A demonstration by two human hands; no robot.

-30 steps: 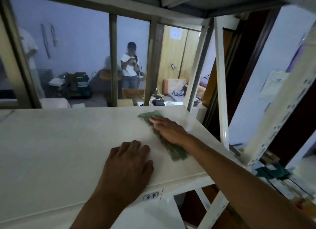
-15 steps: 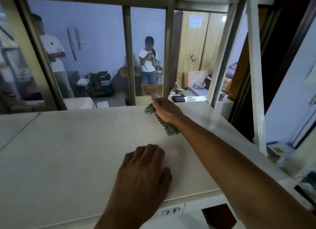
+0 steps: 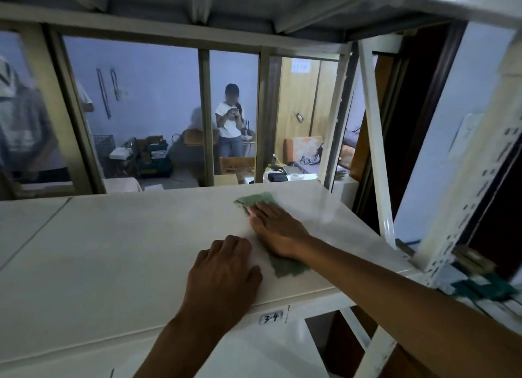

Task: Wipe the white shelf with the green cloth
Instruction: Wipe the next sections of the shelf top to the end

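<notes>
Head view – two hands, right hand (image 3: 275, 232), left hand (image 3: 223, 276), one green cloth (image 3: 255, 199)

cloth (image 3: 255, 201) on shelf (image 3: 113, 250) – under R hand (image 3: 278, 231) | L hand (image 3: 223, 276) just left, nearer front edge

Right hand (image 3: 278, 232) presses green cloth (image 3: 258, 200) on shelf (image 3: 118, 245)

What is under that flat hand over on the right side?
The green cloth lies under the right hand, flat on the white shelf. Its ends show beyond the fingertips and beside the wrist; the middle is covered by the palm.
</notes>
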